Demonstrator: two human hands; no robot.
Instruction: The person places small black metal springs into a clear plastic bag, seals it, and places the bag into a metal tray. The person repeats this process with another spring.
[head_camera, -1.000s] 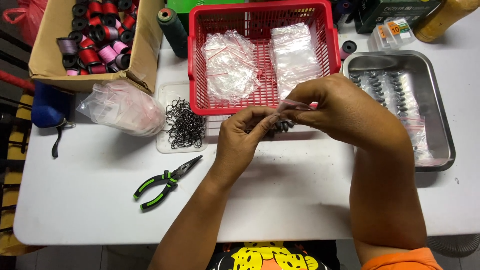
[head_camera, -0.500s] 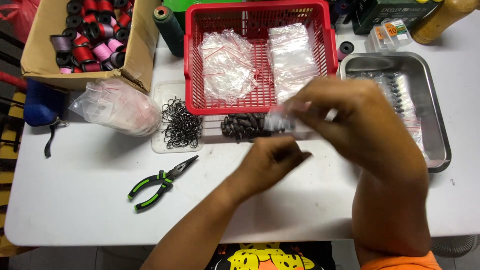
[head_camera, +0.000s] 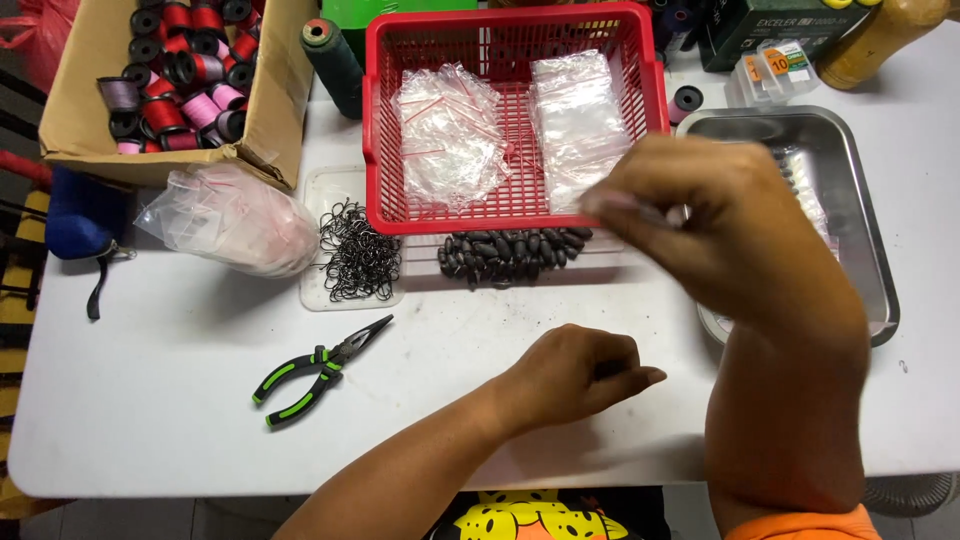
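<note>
White table (head_camera: 150, 400), near edge to far: left hand (head_camera: 580, 372) loosely curled, resting on the surface, contents not discernible; green-handled pliers (head_camera: 318, 370) toward the left; right hand (head_camera: 700, 225) raised and blurred, fingers pinched on a small clear bag (head_camera: 620, 205); dark sinkers (head_camera: 510, 252), hooks (head_camera: 357, 250); red basket (head_camera: 380, 130); metal tray (head_camera: 860, 200) at right edge.
</note>
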